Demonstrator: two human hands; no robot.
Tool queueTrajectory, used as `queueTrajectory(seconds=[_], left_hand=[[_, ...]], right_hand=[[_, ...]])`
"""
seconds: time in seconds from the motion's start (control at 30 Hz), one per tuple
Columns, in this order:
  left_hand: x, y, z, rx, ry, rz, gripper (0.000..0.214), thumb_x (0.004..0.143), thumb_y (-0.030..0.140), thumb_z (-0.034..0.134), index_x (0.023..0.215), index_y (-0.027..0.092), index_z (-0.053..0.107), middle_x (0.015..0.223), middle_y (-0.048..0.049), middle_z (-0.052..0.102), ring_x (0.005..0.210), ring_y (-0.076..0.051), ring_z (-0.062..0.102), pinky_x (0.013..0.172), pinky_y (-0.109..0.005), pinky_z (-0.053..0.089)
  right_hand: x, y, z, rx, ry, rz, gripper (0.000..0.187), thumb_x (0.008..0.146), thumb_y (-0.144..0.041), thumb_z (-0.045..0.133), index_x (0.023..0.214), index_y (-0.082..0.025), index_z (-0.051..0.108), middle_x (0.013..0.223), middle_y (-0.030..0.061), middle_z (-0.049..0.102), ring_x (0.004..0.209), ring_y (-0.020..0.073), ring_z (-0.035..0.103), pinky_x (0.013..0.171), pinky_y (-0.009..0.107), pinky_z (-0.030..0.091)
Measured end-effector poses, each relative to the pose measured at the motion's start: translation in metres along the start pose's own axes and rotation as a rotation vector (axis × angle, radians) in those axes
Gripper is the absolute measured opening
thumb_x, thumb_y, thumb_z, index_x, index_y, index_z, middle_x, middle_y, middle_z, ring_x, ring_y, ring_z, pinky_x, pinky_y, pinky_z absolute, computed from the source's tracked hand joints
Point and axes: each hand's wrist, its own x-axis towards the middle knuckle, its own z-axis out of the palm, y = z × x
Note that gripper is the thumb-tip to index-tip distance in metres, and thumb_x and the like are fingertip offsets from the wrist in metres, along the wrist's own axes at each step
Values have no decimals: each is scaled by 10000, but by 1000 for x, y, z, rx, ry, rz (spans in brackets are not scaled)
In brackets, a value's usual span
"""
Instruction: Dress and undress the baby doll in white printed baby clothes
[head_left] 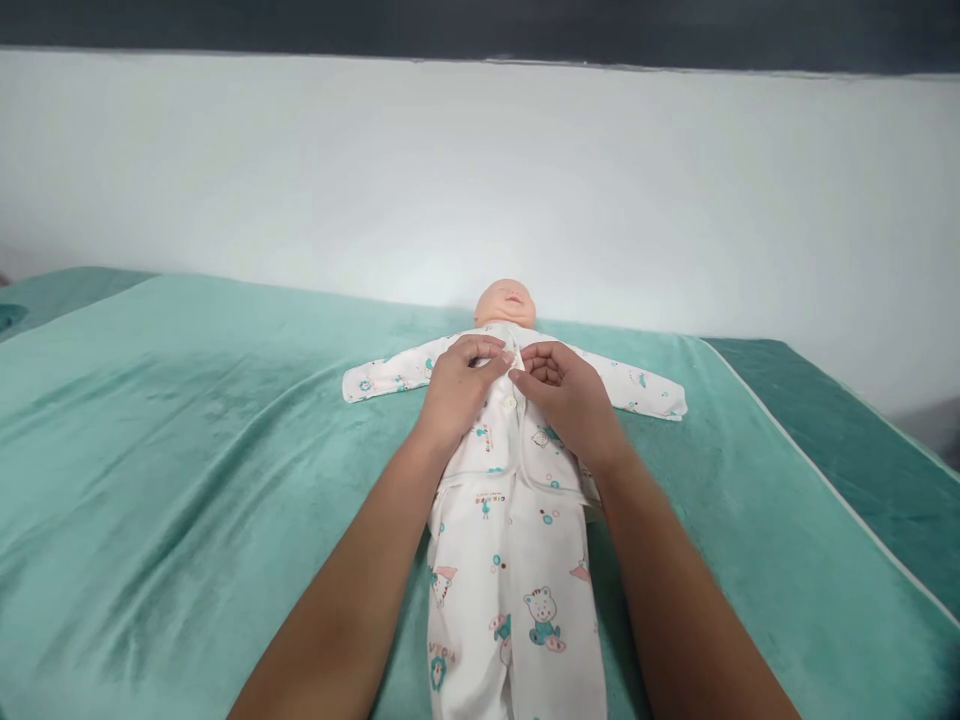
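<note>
Pinching half-hidden shirt front (499,425), left hand (459,388), right hand (574,395), pants (480,560) cut off

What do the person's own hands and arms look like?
The left hand and right hand are ungloved, with no ring showing. The left forearm and right forearm are bare, with no sleeve, watch or bracelet in view.
</note>
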Motion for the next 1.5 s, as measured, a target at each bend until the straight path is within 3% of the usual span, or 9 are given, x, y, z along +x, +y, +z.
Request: queueTrajectory(seconds=[0.53, 0.7, 0.97, 1.13, 1.3, 1.4, 1.5], left_hand=[[-5, 6, 0, 57, -21, -15, 137, 832, 301, 695, 730, 218, 733, 1186, -42, 710, 1115, -231, 654, 1045, -401, 472], [-7, 12, 3, 99, 13, -68, 90, 767, 218, 710, 679, 201, 697, 1209, -49, 693, 1168, -247, 632, 1044, -391, 473], [-8, 12, 4, 122, 20, -101, 122, 749, 174, 646, 635, 195, 686, 1253, -49, 659, 1140, -251, 635, 966, -370, 510], [-8, 12, 2, 150, 0, -95, 165, 764, 165, 617, 614, 202, 672, 1301, -52, 629, 1206, -260, 591, 1070, -420, 439], [-9, 7, 1, 197, 26, -26, 93, 781, 156, 611, 795, 221, 677, 1295, -53, 622, 1189, -253, 582, 1050, -423, 448], [-9, 4, -1, 169, 22, 15, 229, 784, 139, 615, 980, 242, 674, 1224, -35, 657, 1154, -225, 592, 1038, -388, 450], [-10, 3, -2, 118, 9, 52, 213, 816, 167, 612, 1001, 240, 689, 1170, -27, 680, 1141, -209, 601, 1039, -363, 441]], right_hand=[[-3, 0, 5, -210, 12, -143, 112, 814, -230, 633, 927, -229, 631, 748, -27, 581, 637, 119, 498, 615, 275, 426], [-3, 1, 6, -259, 29, -186, 101, 791, -201, 616, 888, -231, 611, 737, -31, 595, 632, 122, 519, 638, 282, 443], [-3, 1, 5, -275, 9, -167, 174, 784, -189, 650, 951, -238, 651, 695, -41, 634, 614, 126, 566, 659, 289, 474], [-4, 0, 2, -198, -22, -129, 211, 786, -203, 671, 994, -238, 665, 735, -28, 658, 650, 130, 584, 650, 283, 486], [-6, -1, -2, -145, -43, -115, 207, 792, -210, 674, 999, -230, 678, 777, -15, 662, 683, 127, 585, 657, 275, 481], [-6, -2, -3, -107, -28, -100, 157, 819, -227, 654, 975, -225, 675, 761, -21, 640, 675, 121, 570, 639, 266, 464], [-6, -1, -3, -88, -10, -77, 125, 843, -265, 641, 958, -225, 667, 736, -31, 614, 646, 112, 542, 600, 254, 433]])
